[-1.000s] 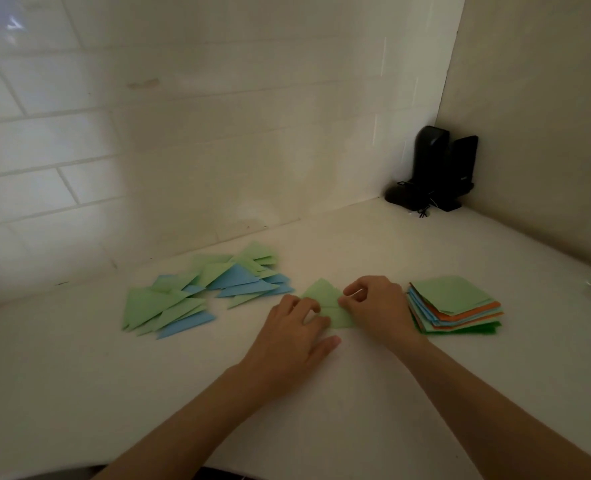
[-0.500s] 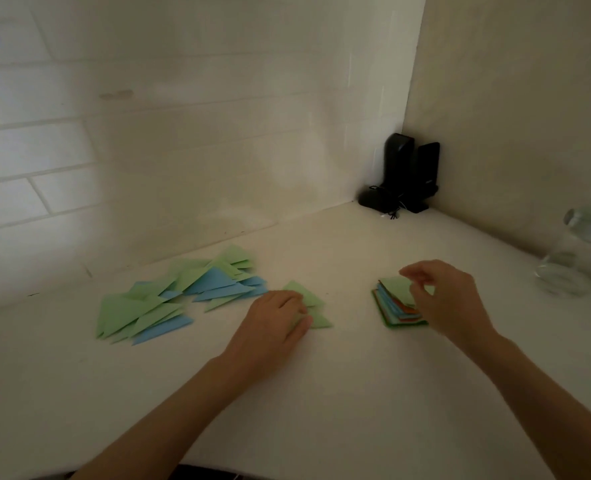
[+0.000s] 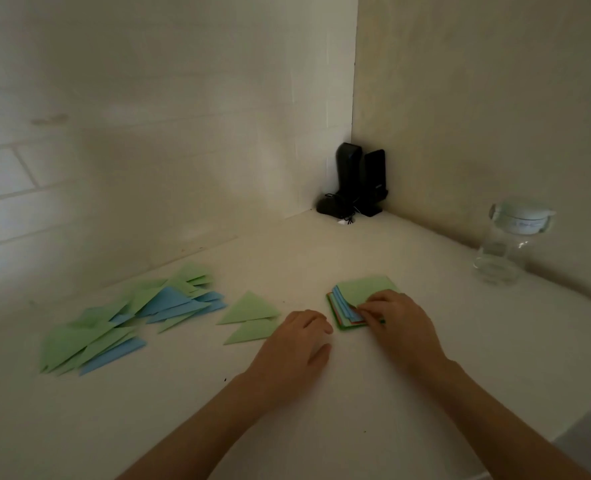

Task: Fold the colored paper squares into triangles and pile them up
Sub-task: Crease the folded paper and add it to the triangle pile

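A second ago both my hands were pressing the folded green triangle (image 3: 249, 308) flat. Now my left hand (image 3: 296, 344) has let go and rests with loosely curled fingers on the desk (image 3: 322, 427) just right of that triangle, which lies free (it overlaps a second green one below it). My right hand (image 3: 396, 318) has gone over to the stack (image 3: 360, 299) of squares and now sits on its near corner, fingertips at the edge of the top green sheet. My view has swung right, bringing a glass jar (image 3: 509, 244) fully in.
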`<state>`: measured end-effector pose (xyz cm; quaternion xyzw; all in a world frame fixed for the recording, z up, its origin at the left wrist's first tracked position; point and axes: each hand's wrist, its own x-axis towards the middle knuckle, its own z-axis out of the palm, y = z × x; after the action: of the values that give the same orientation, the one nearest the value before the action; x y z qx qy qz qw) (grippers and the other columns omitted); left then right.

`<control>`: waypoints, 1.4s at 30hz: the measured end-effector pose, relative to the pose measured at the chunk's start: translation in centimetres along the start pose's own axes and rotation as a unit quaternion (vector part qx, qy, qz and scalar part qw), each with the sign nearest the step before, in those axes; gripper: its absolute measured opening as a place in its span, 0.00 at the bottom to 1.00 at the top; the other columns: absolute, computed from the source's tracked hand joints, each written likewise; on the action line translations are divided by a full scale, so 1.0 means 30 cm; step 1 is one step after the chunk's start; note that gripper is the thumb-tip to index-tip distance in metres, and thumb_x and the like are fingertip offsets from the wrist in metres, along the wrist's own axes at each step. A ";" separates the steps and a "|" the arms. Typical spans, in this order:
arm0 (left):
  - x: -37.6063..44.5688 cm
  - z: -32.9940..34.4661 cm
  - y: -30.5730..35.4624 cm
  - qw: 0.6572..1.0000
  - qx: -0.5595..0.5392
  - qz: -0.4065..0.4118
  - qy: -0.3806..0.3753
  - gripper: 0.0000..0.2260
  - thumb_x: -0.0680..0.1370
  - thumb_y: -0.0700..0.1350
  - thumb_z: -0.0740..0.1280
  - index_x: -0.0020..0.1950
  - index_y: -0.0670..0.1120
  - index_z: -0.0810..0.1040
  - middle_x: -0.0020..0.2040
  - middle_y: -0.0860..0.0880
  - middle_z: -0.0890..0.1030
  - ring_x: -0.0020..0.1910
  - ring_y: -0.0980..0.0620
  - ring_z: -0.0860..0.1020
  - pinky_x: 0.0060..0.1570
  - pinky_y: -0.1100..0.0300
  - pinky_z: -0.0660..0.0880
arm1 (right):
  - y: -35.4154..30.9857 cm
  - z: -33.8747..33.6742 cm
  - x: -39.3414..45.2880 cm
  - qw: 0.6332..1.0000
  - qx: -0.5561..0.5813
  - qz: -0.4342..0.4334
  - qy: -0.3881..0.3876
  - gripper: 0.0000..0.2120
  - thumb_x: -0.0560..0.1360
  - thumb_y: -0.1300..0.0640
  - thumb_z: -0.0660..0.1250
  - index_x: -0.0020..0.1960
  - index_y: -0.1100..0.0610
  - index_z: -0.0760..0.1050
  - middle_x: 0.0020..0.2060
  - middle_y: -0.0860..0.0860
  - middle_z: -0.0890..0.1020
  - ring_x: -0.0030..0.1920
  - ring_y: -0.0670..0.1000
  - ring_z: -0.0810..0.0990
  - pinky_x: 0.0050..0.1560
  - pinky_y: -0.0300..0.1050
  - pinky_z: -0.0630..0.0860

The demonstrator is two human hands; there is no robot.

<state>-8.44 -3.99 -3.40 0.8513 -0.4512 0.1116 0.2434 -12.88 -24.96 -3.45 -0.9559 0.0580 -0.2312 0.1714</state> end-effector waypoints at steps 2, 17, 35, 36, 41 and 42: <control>-0.008 -0.004 -0.005 1.000 -0.007 -0.011 -0.004 0.10 0.77 0.46 0.62 0.57 0.48 0.75 0.59 0.52 0.75 0.58 0.54 0.71 0.59 0.64 0.66 | -0.015 0.006 -0.005 0.999 -0.009 0.011 0.030 0.03 0.71 0.55 0.71 0.43 0.51 0.83 0.44 0.46 0.83 0.43 0.53 0.80 0.42 0.48 0.75; -0.033 -0.003 0.006 0.999 -0.037 -0.032 0.001 0.09 0.78 0.46 0.63 0.57 0.48 0.76 0.63 0.53 0.73 0.62 0.57 0.68 0.60 0.76 0.56 | -0.058 -0.009 -0.019 0.995 0.039 0.055 0.071 0.11 0.69 0.59 0.72 0.48 0.52 0.73 0.37 0.47 0.84 0.39 0.54 0.81 0.46 0.48 0.73; -0.197 -0.084 0.026 0.996 -0.068 -0.018 0.046 0.12 0.73 0.51 0.68 0.54 0.50 0.74 0.53 0.56 0.73 0.53 0.59 0.71 0.53 0.66 0.69 | -0.223 0.019 -0.228 0.996 0.050 -0.070 -0.007 0.15 0.68 0.38 0.60 0.42 0.43 0.82 0.37 0.40 0.81 0.36 0.44 0.77 0.34 0.38 0.72; -0.206 -0.084 0.021 0.997 -0.063 -0.017 0.045 0.10 0.73 0.52 0.68 0.51 0.50 0.75 0.52 0.56 0.74 0.52 0.59 0.71 0.52 0.65 0.69 | -0.222 0.023 -0.232 0.995 0.071 -0.058 -0.025 0.16 0.67 0.37 0.61 0.42 0.44 0.83 0.37 0.40 0.80 0.37 0.43 0.77 0.36 0.37 0.72; -0.220 -0.074 0.018 0.996 -0.057 -0.034 0.060 0.11 0.75 0.58 0.65 0.44 0.50 0.78 0.49 0.56 0.77 0.49 0.59 0.73 0.51 0.66 0.68 | -0.199 0.000 -0.223 0.979 0.154 -0.071 -0.116 0.20 0.69 0.36 0.61 0.45 0.48 0.84 0.39 0.40 0.77 0.40 0.40 0.77 0.41 0.31 0.72; -0.218 -0.069 0.019 0.996 -0.056 -0.040 0.063 0.12 0.75 0.58 0.64 0.43 0.50 0.78 0.49 0.56 0.77 0.49 0.59 0.73 0.51 0.64 0.69 | -0.195 -0.011 -0.217 0.976 0.164 -0.078 -0.122 0.19 0.69 0.37 0.62 0.45 0.49 0.84 0.39 0.40 0.77 0.40 0.39 0.77 0.41 0.27 0.69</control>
<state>-12.56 1.47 -4.13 0.8449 -0.4058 0.1298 0.3235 -18.62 -18.36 -3.83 -0.9376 -0.0763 -0.1316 0.3127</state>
